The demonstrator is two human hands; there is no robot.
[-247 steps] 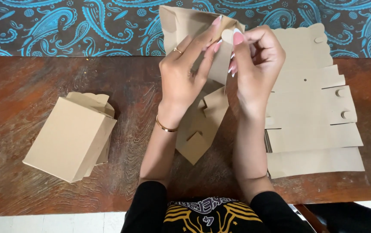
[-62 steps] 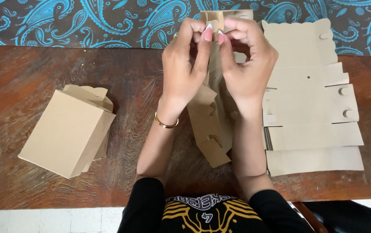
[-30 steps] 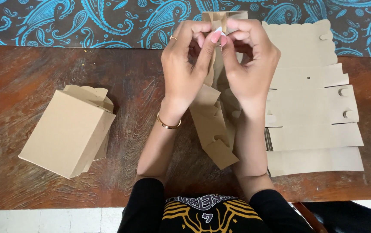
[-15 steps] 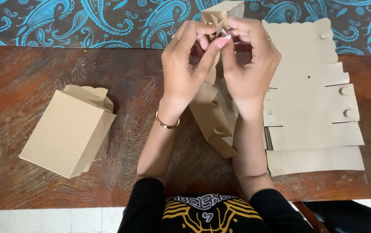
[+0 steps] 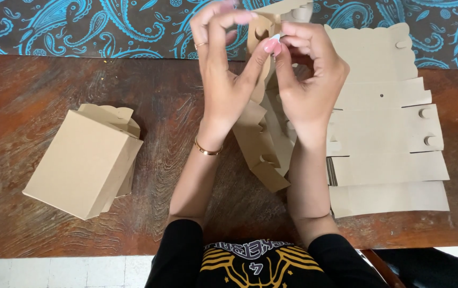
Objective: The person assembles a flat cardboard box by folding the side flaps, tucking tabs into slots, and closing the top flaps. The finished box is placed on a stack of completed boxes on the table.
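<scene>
**Kraft card pinched between two hands above the worktop**

Tan die-cut cardboard box blank [image 5: 263, 128], partly folded, is held up in the air over the middle of the dark brown wooden worktop [image 5: 26, 85]. Its upper end, with a curved slot cut into a rounded tab, sits between both hands near the top of the view, and its lower flaps hang down between the forearms, clear of the wood as far as can be told.

The left hand [image 5: 223, 69] has its fingers [image 5: 253, 56] closed on the left side of the blank's upper tab; it wears a thin ring and a gold bangle [image 5: 207, 149] at the wrist. The right hand [image 5: 311, 74] pinches the same tab from the right, its fingers bent tight against the card.

A finished tan cardboard box with a scalloped flap [image 5: 85, 160] lies on the worktop, well to the left of the hands. A stack of flat tan cardboard blanks [image 5: 388, 133] lies just to the right of the right forearm. Along the far edge of the worktop runs a dark cloth with a blue paisley pattern [image 5: 79, 26].
</scene>
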